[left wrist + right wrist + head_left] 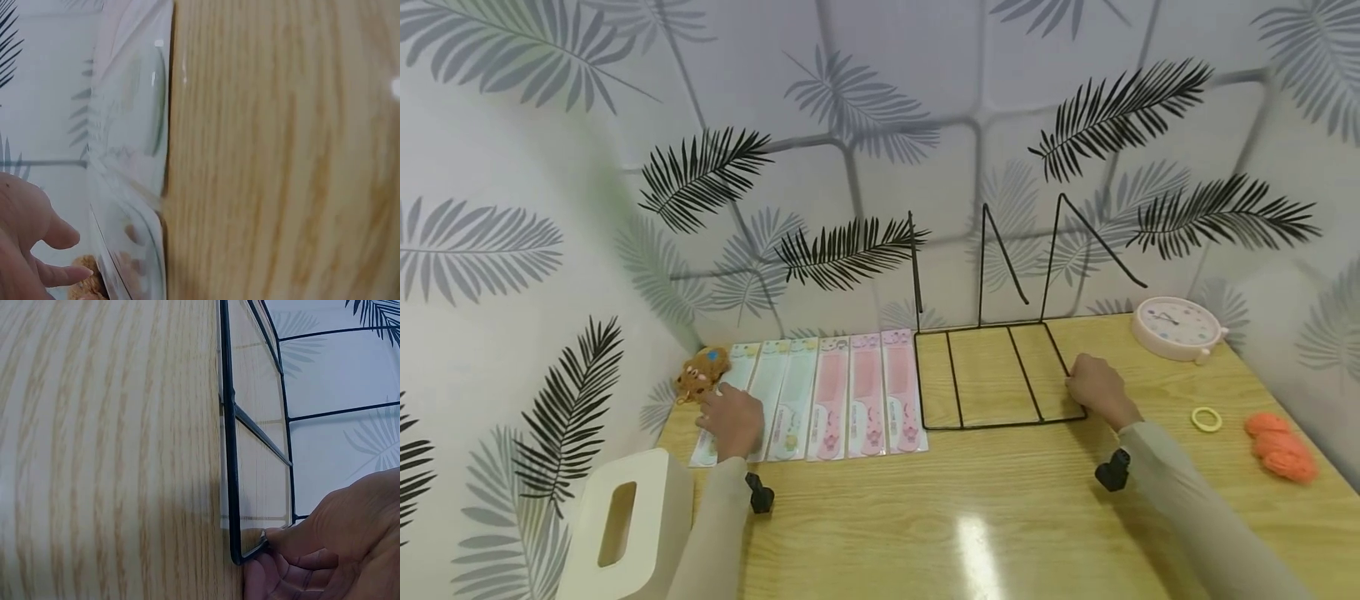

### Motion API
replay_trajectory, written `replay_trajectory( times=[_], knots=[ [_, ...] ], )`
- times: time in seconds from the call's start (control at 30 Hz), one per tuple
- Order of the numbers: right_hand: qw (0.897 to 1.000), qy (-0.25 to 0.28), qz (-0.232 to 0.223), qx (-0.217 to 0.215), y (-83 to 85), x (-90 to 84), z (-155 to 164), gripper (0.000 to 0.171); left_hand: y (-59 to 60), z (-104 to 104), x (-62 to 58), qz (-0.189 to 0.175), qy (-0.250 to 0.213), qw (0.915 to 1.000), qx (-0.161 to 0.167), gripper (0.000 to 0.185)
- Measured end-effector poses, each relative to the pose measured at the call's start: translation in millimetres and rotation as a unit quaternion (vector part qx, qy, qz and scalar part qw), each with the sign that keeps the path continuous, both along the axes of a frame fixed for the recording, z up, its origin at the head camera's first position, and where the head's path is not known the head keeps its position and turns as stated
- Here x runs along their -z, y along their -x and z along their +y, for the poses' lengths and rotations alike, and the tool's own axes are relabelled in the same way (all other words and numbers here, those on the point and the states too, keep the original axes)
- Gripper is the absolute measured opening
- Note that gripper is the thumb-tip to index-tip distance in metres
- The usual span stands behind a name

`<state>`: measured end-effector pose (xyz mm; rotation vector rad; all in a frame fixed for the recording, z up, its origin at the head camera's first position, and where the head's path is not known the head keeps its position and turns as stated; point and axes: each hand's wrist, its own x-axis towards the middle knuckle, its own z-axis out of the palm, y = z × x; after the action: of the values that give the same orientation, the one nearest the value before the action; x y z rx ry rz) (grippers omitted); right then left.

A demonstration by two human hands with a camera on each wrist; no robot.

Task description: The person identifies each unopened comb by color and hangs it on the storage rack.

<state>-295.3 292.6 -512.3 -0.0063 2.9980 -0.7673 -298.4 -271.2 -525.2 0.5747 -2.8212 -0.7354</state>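
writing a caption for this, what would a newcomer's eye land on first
Probably the black wire rack on the table, before the leaf-patterned wall, its right side pinched by the right fingers. Left of it, pastel comb packs lie in a row; the orange bundle sits at far right.

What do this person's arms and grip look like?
The left sleeve and right sleeve are long, plain and pale beige. The left wrist camera and right wrist camera are small, black and blocky. The left grip and right grip look ungloved.

The left hand [731,421] partly hides the leftmost comb packet [741,368]; the head view's bottom edge crops a white box [655,521].
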Motion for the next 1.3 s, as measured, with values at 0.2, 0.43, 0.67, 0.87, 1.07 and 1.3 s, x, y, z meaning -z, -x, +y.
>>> replay_trajectory(
  times=[0.2, 0.43, 0.67, 0.87, 1.07, 1.3],
  knots=[
    [1.0, -0.004, -0.001, 0.004, 1.8, 0.9, -1, 0.05, 2.6, -11, 3.9, -0.03, 0.014, 0.9984, -0.046, 0.062],
    [1.0, -0.017, -0.011, 0.019, 2.5, -1.5, -6, 0.041, 7.9, -23, 4.1, -0.046, -0.004, 0.9948, -0.091, 0.068],
    [0.999, -0.038, -0.017, 0.018, 3.3, 4.1, -3, 0.025, 10.5, -25, 3.9, -0.047, 0.01, 0.9944, -0.094, 0.079],
    [0.999, -0.037, -0.013, 0.015, 4.6, 6.9, -2, 0.022, 7.3, -24, 1.6, -0.043, 0.014, 0.9949, -0.09, 0.089],
    [0.999, -0.036, -0.011, 0.024, 3.7, 6.0, -2, 0.017, 5.6, -16, -1.7, -0.009, 0.022, 0.9978, -0.061, 0.08],
    [0.999, -0.037, -0.017, 0.028, 3.6, 7.6, -1, 0.016, 1.2, -1, -9.2, 0.01, 0.092, 0.9956, -0.011, 0.043]
  ],
)
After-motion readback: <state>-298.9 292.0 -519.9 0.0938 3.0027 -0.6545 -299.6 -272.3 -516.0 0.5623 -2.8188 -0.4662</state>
